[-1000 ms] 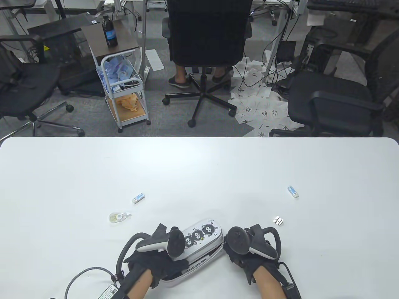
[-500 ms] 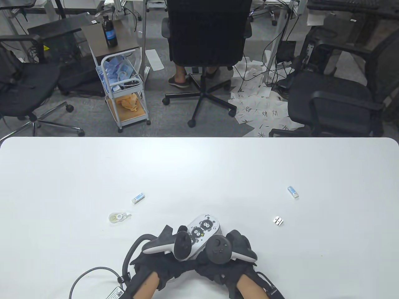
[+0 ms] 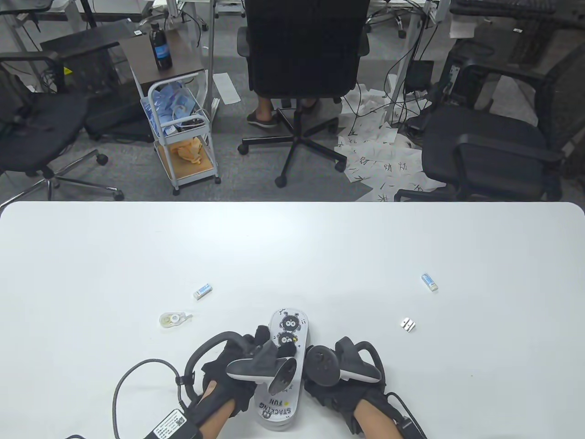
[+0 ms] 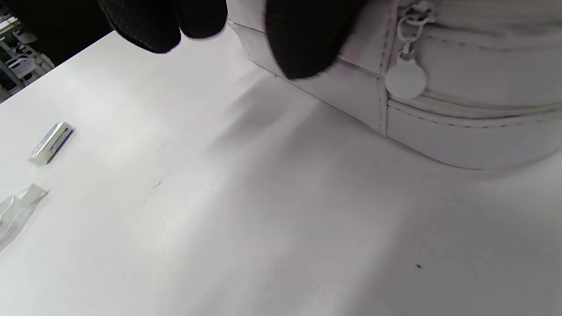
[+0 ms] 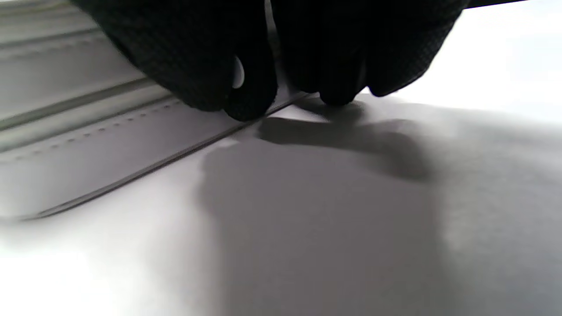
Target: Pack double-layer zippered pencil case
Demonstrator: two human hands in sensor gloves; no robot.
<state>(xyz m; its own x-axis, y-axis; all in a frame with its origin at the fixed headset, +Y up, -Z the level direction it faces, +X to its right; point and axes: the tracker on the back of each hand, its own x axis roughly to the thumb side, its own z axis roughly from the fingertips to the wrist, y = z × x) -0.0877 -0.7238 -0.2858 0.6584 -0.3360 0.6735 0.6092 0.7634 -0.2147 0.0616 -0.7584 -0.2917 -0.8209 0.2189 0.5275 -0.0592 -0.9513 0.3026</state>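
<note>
Both hands [image 3: 237, 370] gripping pencil case [image 3: 285, 329], table [image 3: 137, 247]

Across the lower half, a white table [image 3: 292, 247] with rounded far corners. Beyond its far edge, on grey carpet, a black office chair [image 3: 304, 45] seen from behind, with a seated person's sandalled feet [image 3: 262, 120] under it. To the left, a white wire cart [image 3: 180, 132] just beside a brown side table [image 3: 183, 59] bearing an upright dark bottle [image 3: 161, 48]. To the right, scattered inked papers [image 3: 384, 155] and dangling cables [image 3: 402, 98]. At either flank, another black chair [image 3: 484, 151].
</note>
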